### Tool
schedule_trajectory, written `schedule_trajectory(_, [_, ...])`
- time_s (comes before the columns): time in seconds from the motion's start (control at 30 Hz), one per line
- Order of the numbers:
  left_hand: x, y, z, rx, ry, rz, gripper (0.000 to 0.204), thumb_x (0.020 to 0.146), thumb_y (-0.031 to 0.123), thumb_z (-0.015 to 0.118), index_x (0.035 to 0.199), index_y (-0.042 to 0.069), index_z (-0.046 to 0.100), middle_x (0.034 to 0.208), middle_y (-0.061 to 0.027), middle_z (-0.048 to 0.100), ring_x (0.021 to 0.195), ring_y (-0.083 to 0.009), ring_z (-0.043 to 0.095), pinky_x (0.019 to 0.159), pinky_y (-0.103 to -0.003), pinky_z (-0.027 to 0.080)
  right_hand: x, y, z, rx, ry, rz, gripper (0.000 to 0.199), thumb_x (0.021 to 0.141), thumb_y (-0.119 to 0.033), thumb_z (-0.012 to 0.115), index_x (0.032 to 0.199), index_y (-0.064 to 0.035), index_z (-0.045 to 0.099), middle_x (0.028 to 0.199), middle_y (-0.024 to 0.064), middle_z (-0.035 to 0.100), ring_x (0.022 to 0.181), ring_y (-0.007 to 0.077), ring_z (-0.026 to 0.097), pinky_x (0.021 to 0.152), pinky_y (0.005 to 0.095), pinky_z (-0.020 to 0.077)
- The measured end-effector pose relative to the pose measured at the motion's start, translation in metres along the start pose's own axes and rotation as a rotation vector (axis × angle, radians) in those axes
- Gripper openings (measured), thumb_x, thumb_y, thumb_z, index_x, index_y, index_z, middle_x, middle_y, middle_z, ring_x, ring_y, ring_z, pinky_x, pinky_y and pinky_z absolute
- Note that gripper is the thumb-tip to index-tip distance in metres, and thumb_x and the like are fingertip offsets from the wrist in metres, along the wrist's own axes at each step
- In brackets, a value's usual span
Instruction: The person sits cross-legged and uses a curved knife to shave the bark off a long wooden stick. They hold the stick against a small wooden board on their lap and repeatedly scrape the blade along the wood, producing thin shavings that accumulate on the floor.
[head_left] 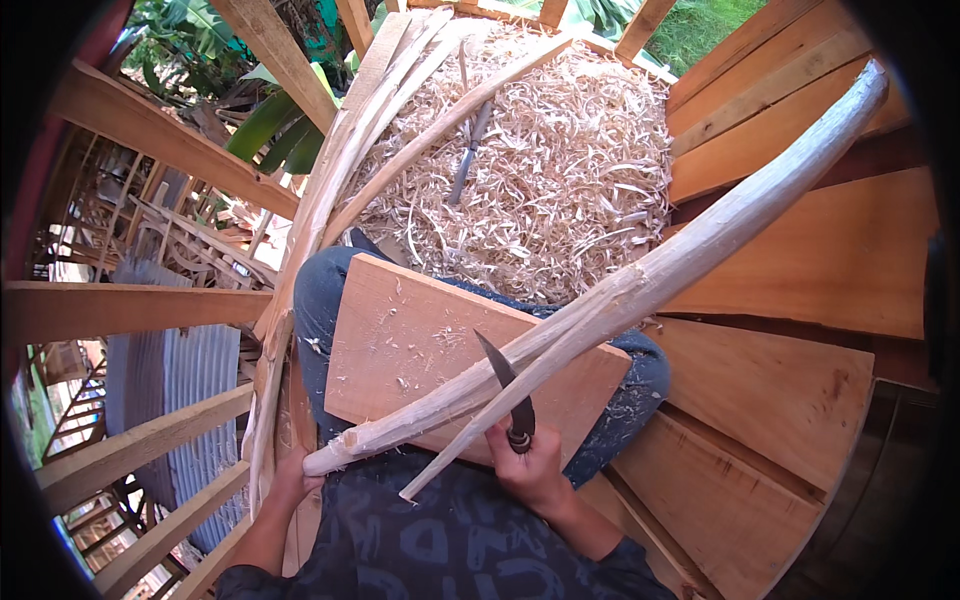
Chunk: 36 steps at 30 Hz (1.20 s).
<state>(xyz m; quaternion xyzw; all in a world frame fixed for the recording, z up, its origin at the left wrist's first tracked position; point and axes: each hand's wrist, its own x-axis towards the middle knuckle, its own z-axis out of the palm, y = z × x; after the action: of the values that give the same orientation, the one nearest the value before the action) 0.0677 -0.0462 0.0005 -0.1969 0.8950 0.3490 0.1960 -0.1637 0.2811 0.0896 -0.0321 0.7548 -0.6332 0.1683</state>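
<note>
Pale in the head view, a forked stick [690, 250] slants over a board [420, 325] on the knees [322, 290], one prong's end in the left hand's [297, 478] curled fingers, the right hand's [532, 464] wrapping a knife [521, 412], shavings [560, 160] beyond.

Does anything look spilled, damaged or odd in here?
Yes: wood shavings are strewn thickly ahead, with a long dark tool lying loose on them, easily overlooked. The pale pole also forks in two toward its near end; natural or split, I can't tell.
</note>
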Motion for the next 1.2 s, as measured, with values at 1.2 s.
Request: schedule_trajectory(1.2, [-0.024,-0.022,0.005,0.129,0.049,-0.069,0.033,0.05,0.014,0.074,0.071,0.003,0.049,0.069,-0.0191,0.058,0.069,-0.0395,0.059,0.059,-0.042,0.047,0.009,-0.014,-0.026,1.271,-0.67,0.783,0.027,0.095,-0.021,0.046,0.072,-0.0086,0.037,0.048,-0.0039,0.029,0.036,0.0046,0.029,0.032,0.0201,0.0271])
